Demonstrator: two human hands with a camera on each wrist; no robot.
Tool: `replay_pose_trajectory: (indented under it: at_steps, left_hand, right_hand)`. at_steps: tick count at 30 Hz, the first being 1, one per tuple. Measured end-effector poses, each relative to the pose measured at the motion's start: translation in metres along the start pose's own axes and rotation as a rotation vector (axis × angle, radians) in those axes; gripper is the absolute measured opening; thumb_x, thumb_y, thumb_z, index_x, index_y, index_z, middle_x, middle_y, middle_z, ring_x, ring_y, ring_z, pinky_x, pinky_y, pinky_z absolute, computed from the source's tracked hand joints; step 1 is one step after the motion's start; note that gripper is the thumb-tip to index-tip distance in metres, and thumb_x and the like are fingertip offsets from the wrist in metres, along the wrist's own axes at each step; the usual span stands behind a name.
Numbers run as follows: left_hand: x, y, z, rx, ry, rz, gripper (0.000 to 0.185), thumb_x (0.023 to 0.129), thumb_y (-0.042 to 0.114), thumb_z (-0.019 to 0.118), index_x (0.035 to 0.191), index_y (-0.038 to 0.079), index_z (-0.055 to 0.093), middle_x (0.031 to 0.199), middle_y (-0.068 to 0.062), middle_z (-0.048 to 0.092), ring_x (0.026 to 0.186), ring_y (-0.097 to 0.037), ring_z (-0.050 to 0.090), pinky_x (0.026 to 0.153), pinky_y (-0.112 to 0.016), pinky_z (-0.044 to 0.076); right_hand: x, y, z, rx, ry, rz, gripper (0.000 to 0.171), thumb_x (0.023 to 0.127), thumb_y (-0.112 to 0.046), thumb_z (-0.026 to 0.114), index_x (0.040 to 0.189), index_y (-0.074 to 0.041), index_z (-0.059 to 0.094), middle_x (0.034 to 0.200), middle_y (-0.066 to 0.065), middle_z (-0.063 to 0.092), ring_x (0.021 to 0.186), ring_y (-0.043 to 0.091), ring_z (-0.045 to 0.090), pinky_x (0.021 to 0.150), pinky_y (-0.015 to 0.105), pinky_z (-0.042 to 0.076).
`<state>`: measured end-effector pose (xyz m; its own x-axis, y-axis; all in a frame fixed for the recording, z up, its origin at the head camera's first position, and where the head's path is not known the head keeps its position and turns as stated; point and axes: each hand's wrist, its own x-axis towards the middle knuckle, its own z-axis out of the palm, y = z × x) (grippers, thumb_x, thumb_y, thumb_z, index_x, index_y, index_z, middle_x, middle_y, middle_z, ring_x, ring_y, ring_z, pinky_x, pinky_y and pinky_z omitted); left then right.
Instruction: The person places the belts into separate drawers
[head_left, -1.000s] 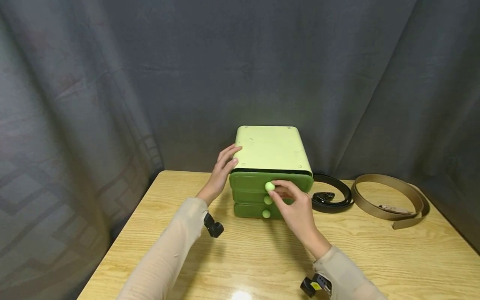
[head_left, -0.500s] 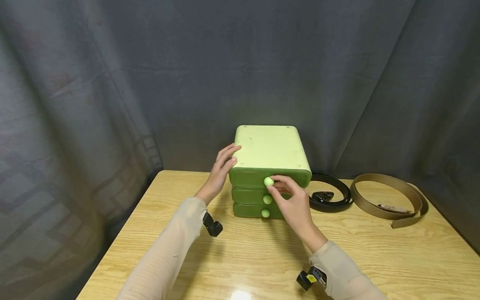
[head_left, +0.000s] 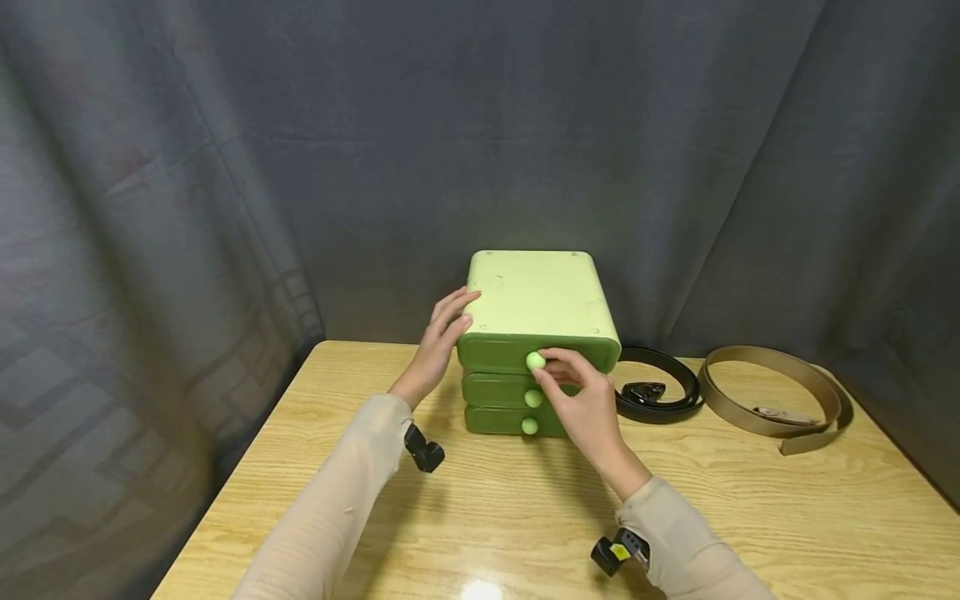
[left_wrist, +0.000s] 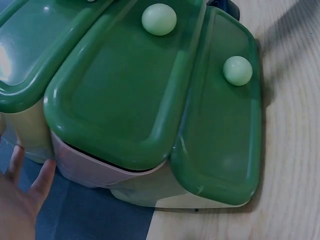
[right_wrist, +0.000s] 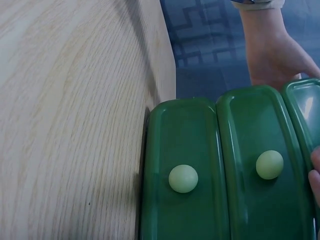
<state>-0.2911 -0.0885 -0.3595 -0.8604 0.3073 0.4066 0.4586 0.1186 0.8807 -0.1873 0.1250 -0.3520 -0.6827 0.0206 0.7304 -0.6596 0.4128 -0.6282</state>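
A small cabinet (head_left: 540, 292) with a pale yellow-green shell and three green drawers stands on the table. My right hand (head_left: 588, 408) pinches the round knob (head_left: 536, 361) of the top drawer (head_left: 495, 354) between thumb and fingers. That drawer's front sits flush under the shell's front edge. Against the cabinet's left side and upper edge rests my left hand (head_left: 435, 346), fingers extended; its fingertips (left_wrist: 44, 175) touch the shell in the left wrist view. The middle knob (head_left: 533, 398) and bottom knob (head_left: 529, 426) are untouched. In the right wrist view only a few right fingertips (right_wrist: 315, 180) show.
Right of the cabinet lies a coiled black belt (head_left: 678, 410), with a coiled brown belt (head_left: 742, 421) beside it. Both are on the wooden table (head_left: 480, 508). A dark grey curtain (head_left: 480, 150) hangs close behind and along the left side.
The top drawer has gone in, and the dark gap above its front has closed. My right hand moved forward with the knob; my left hand stays at the cabinet's side.
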Motion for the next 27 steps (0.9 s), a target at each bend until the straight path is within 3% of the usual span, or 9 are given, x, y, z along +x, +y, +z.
replay_pose_trajectory:
  at_steps: [4,9,16,21,25,27]
  left_hand:
    - [0.001,0.002,-0.002,0.02,-0.001,-0.013,0.047,0.105,0.033,0.04,0.151,0.021,0.043,0.161,0.002,0.018,0.141,-0.023,0.027,0.113,-0.055,0.024]
    - [0.0,0.003,-0.004,0.019,-0.008,-0.029,0.048,0.107,0.035,0.04,0.152,0.022,0.041,0.161,0.004,0.018,0.147,-0.02,0.019,0.115,-0.054,0.02]
    - [-0.01,0.003,0.002,0.022,0.061,-0.007,0.047,0.11,0.031,0.032,0.154,0.017,0.038,0.162,-0.001,0.022,0.149,-0.019,0.016,0.118,-0.048,0.016]
    - [-0.026,0.017,0.007,-0.005,0.104,0.005,0.047,0.108,0.019,0.035,0.154,0.006,0.034,0.161,-0.011,0.024,0.147,-0.027,0.022,0.116,-0.048,0.023]
    - [-0.042,0.029,0.011,-0.032,0.127,-0.03,0.052,0.104,0.015,0.044,0.153,0.002,0.033,0.16,-0.014,0.025,0.142,-0.029,0.029,0.107,-0.048,0.033]
    - [-0.048,0.026,0.013,-0.043,0.14,-0.058,0.055,0.103,0.014,0.049,0.154,0.004,0.033,0.16,-0.012,0.026,0.141,-0.029,0.03,0.104,-0.048,0.035]
  right_hand:
    - [0.001,0.0,0.001,0.003,-0.004,0.009,0.025,0.082,0.008,0.075,0.106,0.006,0.069,0.085,0.014,0.073,0.074,0.027,0.07,0.072,0.02,0.054]
    - [0.001,0.002,0.001,0.0,-0.005,0.006,0.025,0.082,0.008,0.075,0.106,0.005,0.069,0.085,0.014,0.073,0.074,0.027,0.07,0.072,0.02,0.054]
    - [-0.002,0.003,0.001,0.017,-0.01,0.001,0.027,0.083,0.009,0.074,0.109,0.006,0.069,0.088,0.015,0.073,0.076,0.029,0.07,0.074,0.019,0.053]
    - [-0.002,0.004,0.0,0.025,-0.009,0.0,0.027,0.084,0.009,0.073,0.11,0.006,0.069,0.089,0.015,0.073,0.078,0.029,0.07,0.075,0.019,0.053]
    - [-0.002,0.004,-0.002,0.025,-0.009,0.007,0.025,0.084,0.009,0.072,0.109,0.006,0.069,0.089,0.016,0.073,0.078,0.03,0.071,0.075,0.019,0.054]
    - [-0.002,0.003,-0.002,0.024,-0.008,0.009,0.025,0.084,0.009,0.072,0.109,0.006,0.069,0.089,0.016,0.073,0.078,0.03,0.071,0.075,0.019,0.053]
